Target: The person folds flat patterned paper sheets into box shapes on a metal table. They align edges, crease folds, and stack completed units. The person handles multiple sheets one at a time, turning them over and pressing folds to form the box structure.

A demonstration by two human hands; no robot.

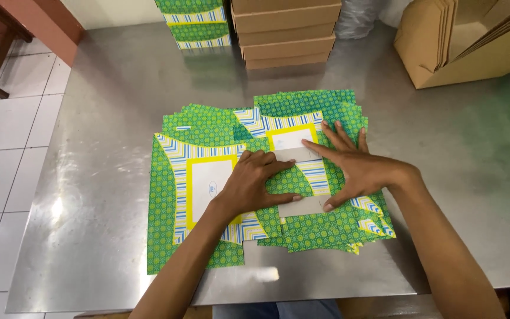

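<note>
At frame centre, the left hand point(255, 183) and right hand point(355, 168) press flat, fingers spread, on a green patterned flat cardboard box blank with yellow-framed white panel point(293, 177), one flap partly folded. Many similar unfolded blanks point(199, 195) lie under it on the steel table point(455, 177); plain brown boxes point(284, 32) are stacked at top centre.

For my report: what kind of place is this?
Probably a small packaging workshop: a steel table, flat green box blanks under both hands, stacked brown boxes, and a carton of cardboard sheets.
</note>
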